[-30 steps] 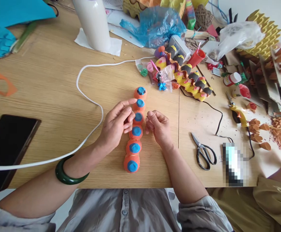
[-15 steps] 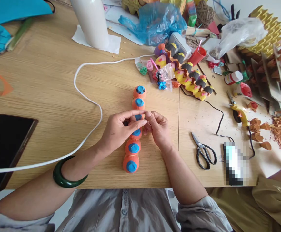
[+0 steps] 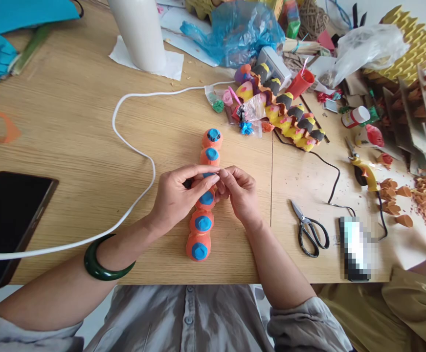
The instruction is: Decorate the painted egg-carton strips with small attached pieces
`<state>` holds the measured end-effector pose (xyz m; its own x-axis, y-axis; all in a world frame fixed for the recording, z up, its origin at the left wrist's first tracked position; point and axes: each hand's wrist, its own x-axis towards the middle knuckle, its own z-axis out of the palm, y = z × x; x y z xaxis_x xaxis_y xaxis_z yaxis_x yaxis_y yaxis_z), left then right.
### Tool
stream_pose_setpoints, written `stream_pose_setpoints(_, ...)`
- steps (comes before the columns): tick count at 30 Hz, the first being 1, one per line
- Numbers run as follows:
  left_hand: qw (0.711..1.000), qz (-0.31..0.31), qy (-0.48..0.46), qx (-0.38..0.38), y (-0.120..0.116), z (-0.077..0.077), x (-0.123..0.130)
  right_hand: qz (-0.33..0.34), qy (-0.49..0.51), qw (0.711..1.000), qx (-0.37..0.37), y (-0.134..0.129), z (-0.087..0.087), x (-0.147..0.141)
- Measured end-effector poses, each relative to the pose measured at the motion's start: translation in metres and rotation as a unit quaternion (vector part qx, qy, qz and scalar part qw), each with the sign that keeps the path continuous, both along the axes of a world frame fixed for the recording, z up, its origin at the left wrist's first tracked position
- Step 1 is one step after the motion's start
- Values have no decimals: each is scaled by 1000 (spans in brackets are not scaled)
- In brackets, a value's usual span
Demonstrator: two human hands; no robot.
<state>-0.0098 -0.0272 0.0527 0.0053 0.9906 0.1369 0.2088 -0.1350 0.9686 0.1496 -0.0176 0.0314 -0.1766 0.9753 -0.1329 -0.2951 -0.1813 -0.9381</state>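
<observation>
A row of orange egg-carton cups (image 3: 200,221), each topped with a flat blue disc, lies lengthwise in front of me. The farthest blue disc (image 3: 213,135) carries small dark pieces. Above the middle cups, my left hand (image 3: 176,190) and my right hand (image 3: 242,193) meet fingertip to fingertip. Both are closed in a pinch, and whatever sits between the tips is too small to name. Something dark (image 3: 188,183) shows in the hollow of my left hand, mostly covered by its fingers. A dark green bangle (image 3: 104,266) circles my left forearm.
Black-handled scissors (image 3: 310,234) and a blurred-out device (image 3: 355,249) lie to the right. A white cable (image 3: 152,166) curves across the left side near a phone (image 3: 14,210). Painted egg-carton strips (image 3: 289,110) and craft clutter fill the back right. Another person's clothed leg (image 3: 411,303) shows at right.
Both hands stay pinched together over the cups. My left hand has shifted very slightly left, with its thumb tip drawn back a little. The orange row lies in the same place.
</observation>
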Motion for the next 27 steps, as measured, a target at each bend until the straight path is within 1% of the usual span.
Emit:
stream_pose_setpoints(3, 1000, 6, -13, -19, 0, 1, -1, -23, 0, 1000, -1, 1, 1, 1)
stream_pose_setpoints(7, 995, 8, -64, -73, 1, 2, -3, -17, -16, 1000, -16, 2, 3, 1)
stream_pose_setpoints(10, 990, 10, -93, -102, 2, 1, -4, -30, -9, 999, -15, 3, 3, 1)
stream_pose_setpoints(14, 990, 19, -91, -105, 2, 0, -4, -23, -22, 999, -23, 4, 3, 1)
stream_pose_setpoints(18, 990, 22, -92, -107, 2, -1, -3, -39, -23, 999, -16, 4, 2, 2)
stream_pose_setpoints(24, 987, 11, -107, -116, 1, -2, -2, -44, -26, 999, -14, 5, 1, 2)
stream_pose_setpoints(27, 987, 1, -105, -119, 2, 0, -2, -29, -30, 999, -20, 5, 1, 2)
